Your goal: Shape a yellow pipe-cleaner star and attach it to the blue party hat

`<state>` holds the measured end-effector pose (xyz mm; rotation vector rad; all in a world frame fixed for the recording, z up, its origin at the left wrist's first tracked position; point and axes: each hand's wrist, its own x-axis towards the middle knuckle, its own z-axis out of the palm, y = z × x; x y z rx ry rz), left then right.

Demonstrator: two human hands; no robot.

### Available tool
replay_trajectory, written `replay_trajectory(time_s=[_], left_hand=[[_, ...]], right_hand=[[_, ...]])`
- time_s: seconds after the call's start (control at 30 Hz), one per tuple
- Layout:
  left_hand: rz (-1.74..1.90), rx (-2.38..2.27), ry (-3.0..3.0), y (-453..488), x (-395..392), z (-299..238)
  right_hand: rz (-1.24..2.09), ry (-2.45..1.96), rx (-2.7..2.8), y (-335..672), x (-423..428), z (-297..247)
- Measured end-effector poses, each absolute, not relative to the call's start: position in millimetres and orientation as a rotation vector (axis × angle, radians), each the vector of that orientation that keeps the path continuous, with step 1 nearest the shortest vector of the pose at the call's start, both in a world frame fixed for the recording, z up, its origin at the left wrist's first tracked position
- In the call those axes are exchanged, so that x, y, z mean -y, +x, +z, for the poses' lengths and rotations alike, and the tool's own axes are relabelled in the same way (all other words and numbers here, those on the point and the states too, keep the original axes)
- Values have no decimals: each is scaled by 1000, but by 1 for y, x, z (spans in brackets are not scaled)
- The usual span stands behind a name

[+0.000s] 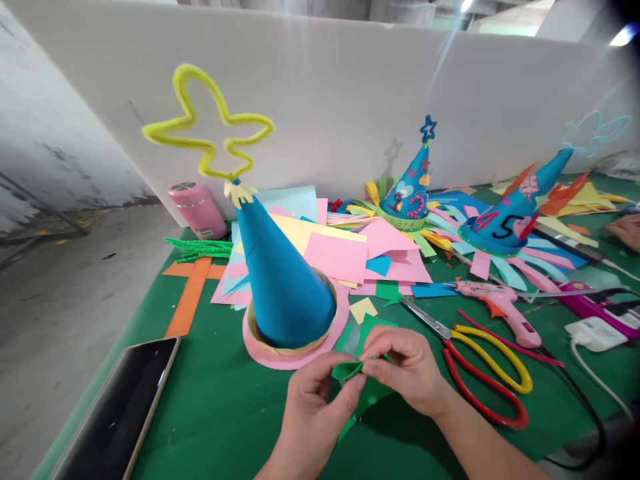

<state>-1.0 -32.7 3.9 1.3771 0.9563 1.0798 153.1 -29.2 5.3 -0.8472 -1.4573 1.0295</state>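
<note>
Between my two hands is a small folded piece of green paper (346, 369). My left hand (320, 407) pinches its left side between thumb and fingers. From the right, my right hand (405, 365) pinches the same paper at its fold. Behind my hands stands a blue paper cone hat (285, 280) with a pink brim (270, 360). A yellow pipe-cleaner star (205, 133) tops it. More green paper scraps (373, 393) lie on the table under my hands. Just right of my right hand rest scissors (450, 333) with one yellow and one red handle loop.
A pink glue gun (500, 307), a cable and a power strip (600, 310) lie at the right. Two decorated blue hats (407, 190) stand farther back among paper sheets. A phone (120, 407) lies at left, a pink bottle (199, 212) behind. Another person's hand (626, 230) shows far right.
</note>
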Motion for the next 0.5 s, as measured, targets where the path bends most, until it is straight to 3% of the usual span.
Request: replay_trajectory(time_s=[0.5], left_hand=[[1121,-1008,1435,-2,35,9]], right_hand=[[1034,-828,1413,154,30,5]])
